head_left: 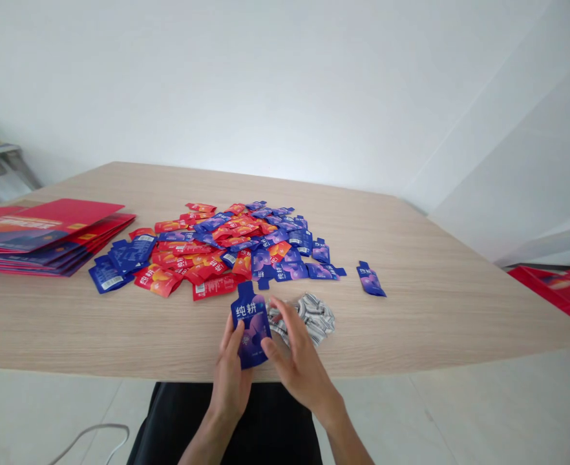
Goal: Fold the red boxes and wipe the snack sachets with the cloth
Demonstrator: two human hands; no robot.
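My left hand [230,368] and my right hand [295,358] both grip one blue pouch [250,323] with white characters, held upright over the near edge of the wooden table [435,303]. The left fingers pinch its lower left side, the right thumb and fingers its lower right side. Just behind my right hand lies a crumpled silver-white wrapper [314,316], which the fingers partly cover. Farther back sits a heap of several red and blue pouches [227,248].
A stack of flat red and blue cartons [42,236] lies at the table's left. One blue pouch [371,279] lies apart to the right of the heap. Red cartons [559,290] rest on the floor at the right. A grey cable [91,436] runs below the table's left.
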